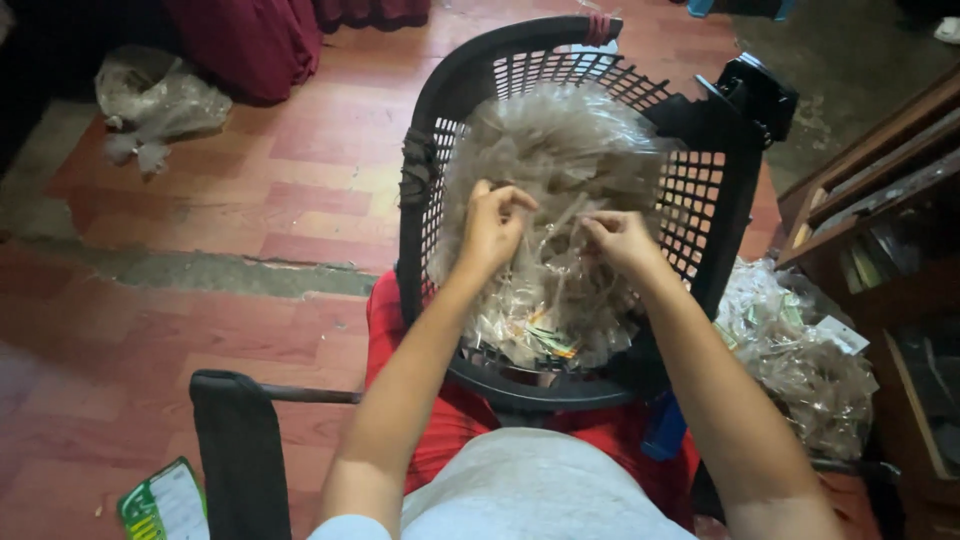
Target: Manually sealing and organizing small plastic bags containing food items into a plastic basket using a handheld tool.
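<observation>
A black plastic basket [430,120] rests on my lap, filled with several clear plastic bags [565,150] of small packets. My left hand [492,225] pinches a fold of clear plastic at the middle of the pile. My right hand [622,240] grips clear plastic beside it, a little to the right. Both hands sit close together inside the basket. Coloured bits show among the packets [545,340] at the basket's near end.
A heap of clear plastic bags [800,350] lies at my right beside a wooden shelf unit [880,200]. A crumpled plastic bag [155,100] lies on the red tiled floor at far left. A black chair arm [240,440] and a green card [160,505] are at lower left.
</observation>
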